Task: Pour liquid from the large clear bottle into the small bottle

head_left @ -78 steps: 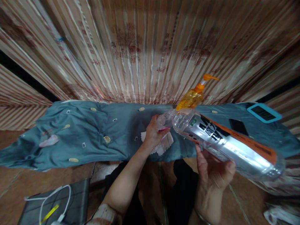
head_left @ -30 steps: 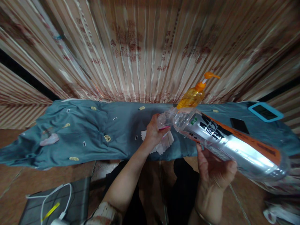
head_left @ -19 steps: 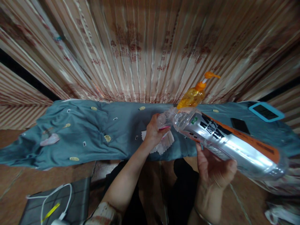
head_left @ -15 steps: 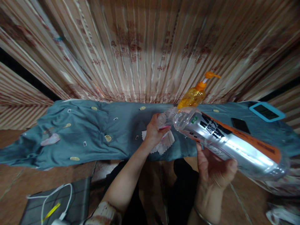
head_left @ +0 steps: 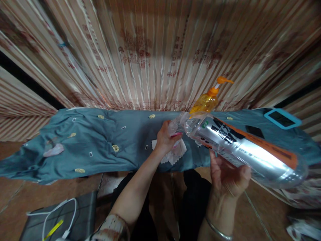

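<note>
My right hand (head_left: 227,174) grips a large clear plastic bottle (head_left: 240,147) with a silver, black and orange label, tipped so its mouth points left and down. The mouth meets a small clear container with a pink rim (head_left: 173,131), which my left hand (head_left: 164,140) holds over a white scalloped cloth (head_left: 177,154) on the blue-grey fabric (head_left: 100,144). An orange pump bottle (head_left: 207,100) stands just behind the big bottle's neck.
A striped curtain (head_left: 155,53) hangs behind the fabric-covered surface. A teal-framed device (head_left: 282,118) and a black phone (head_left: 253,131) lie at the right. A pale pink object (head_left: 53,150) lies at the left. A dark pad with a white cable (head_left: 57,217) sits on the floor, lower left.
The big bottle's neck has risen slightly and shifted a little left; both hands keep their grips, and the small container stays at the mouth.
</note>
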A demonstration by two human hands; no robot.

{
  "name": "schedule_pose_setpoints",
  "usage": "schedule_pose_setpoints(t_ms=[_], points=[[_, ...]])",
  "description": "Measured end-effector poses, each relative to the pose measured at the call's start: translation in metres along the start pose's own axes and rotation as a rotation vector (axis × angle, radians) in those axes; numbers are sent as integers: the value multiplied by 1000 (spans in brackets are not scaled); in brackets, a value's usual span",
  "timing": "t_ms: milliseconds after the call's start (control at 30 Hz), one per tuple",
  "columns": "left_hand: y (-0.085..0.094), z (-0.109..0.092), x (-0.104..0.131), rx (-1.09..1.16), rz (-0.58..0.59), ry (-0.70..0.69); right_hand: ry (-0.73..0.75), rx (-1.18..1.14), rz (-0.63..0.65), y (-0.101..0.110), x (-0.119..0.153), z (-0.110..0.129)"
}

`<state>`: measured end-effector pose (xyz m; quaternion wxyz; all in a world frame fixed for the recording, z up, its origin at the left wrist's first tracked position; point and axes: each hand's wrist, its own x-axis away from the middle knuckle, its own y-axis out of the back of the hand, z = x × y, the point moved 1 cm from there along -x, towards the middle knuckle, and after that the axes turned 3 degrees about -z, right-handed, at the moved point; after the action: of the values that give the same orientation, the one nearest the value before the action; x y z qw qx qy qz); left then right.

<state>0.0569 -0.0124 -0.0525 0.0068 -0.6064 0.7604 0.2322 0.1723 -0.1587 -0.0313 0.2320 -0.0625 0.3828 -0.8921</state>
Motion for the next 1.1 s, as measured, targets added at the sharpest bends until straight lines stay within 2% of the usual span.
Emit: schedule_pose_setpoints(t_ms=[267,467,667,833,1100], points=[[0,4,-1,20,7,-2,16,-40,106,-7,-2,-3],[-1,6,-1,37,-9,-8,8,-86,190,-4,-5,-7],[-1,4,-1,24,1,-26,-13,-96,189,0,-8,-7],[-3,6,-1,12,-15,-44,-40,-81,125,3,-11,-5],[-5,6,5,98,-26,-32,-68,-79,111,12,0,-1]])
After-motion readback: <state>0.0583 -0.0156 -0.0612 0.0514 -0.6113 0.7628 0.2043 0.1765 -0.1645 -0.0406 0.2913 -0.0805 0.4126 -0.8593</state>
